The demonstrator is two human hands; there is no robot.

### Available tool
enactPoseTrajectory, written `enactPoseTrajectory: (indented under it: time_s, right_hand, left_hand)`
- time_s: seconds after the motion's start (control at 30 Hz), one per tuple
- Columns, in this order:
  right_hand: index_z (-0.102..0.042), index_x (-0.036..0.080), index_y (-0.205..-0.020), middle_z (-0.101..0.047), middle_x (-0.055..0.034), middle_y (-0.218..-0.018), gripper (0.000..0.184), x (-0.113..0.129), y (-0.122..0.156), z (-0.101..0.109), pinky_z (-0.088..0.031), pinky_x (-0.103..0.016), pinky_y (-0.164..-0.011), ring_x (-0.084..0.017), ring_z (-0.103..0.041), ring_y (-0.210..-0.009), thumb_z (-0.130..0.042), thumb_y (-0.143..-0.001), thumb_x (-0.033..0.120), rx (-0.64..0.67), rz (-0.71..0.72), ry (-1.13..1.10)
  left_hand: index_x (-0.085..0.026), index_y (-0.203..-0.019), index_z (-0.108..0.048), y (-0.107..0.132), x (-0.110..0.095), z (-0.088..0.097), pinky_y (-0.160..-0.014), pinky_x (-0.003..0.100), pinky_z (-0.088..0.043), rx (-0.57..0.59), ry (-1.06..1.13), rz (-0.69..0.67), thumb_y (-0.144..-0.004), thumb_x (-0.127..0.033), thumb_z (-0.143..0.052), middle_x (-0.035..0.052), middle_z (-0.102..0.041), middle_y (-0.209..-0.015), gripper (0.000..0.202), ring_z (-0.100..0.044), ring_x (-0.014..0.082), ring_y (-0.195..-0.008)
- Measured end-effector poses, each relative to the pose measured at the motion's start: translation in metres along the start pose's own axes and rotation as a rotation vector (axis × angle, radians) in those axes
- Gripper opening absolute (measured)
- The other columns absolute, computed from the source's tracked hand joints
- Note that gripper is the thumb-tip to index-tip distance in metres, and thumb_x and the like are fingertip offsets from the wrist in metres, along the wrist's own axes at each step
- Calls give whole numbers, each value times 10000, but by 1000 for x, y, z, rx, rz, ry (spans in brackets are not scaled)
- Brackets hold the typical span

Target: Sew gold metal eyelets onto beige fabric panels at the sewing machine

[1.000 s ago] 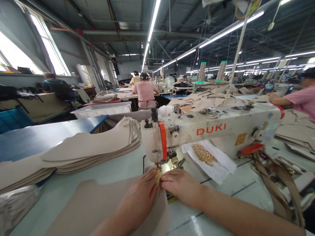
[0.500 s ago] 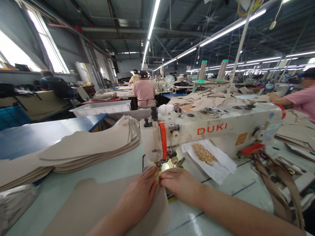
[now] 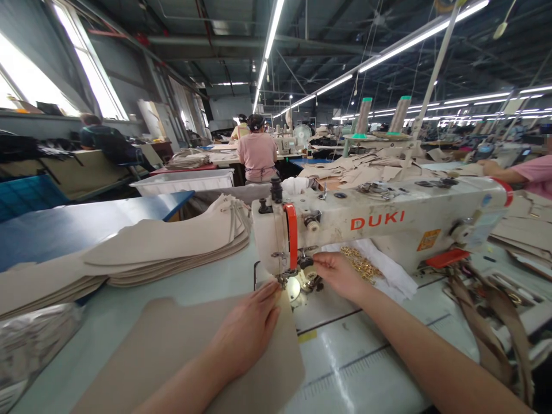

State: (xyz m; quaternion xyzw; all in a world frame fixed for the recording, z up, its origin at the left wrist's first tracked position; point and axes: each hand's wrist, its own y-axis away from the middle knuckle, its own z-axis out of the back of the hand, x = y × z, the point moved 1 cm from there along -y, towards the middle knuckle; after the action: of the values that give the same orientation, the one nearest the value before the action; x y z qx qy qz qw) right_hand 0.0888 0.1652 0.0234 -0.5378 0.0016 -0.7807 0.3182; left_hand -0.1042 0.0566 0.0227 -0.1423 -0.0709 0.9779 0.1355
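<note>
My left hand lies flat, fingers stretched out, on a beige fabric panel spread on the sewing table, its fingertips at the needle of the white DUKI sewing machine. My right hand is raised behind the needle area, its fingers pinched at a small part under the machine head; what they hold is too small to make out.
A stack of cut beige panels lies to the left on the table. Gold chain pieces rest on white cloth behind the machine. Brown straps hang at right. A person in pink sits ahead; another person's arm shows at right.
My right hand has lifted off the fabric edge and moved back and up to the machine head. The left hand stays flat on the panel. The view shifted slightly.
</note>
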Motion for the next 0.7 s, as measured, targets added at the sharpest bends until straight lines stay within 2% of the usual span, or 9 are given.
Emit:
enactPoseTrajectory:
  time_s: [0.3, 0.7]
  right_hand:
    - [-460, 192, -549, -369, 46, -543, 310, 1, 2, -4, -294, -224, -539, -113, -380, -555, -471, -785, 393, -67, 8, -47]
    - [-507, 181, -572, -406, 46, -555, 291, 4, 3, -3, -304, -216, -551, -110, -399, -572, -476, -798, 361, -76, 20, -25]
  left_hand:
    - [-147, -1269, -548, 0, -2, 2, -1095, 375, -336, 18, 31, 24, -908, -300, -370, 77, -503, -1383, 430, -451, 226, -1280]
    - [-186, -1270, -550, 4, -4, 5, -1085, 371, -357, 14, 40, 3, -915, -299, -376, 43, -503, -1384, 412, -484, 215, -1254]
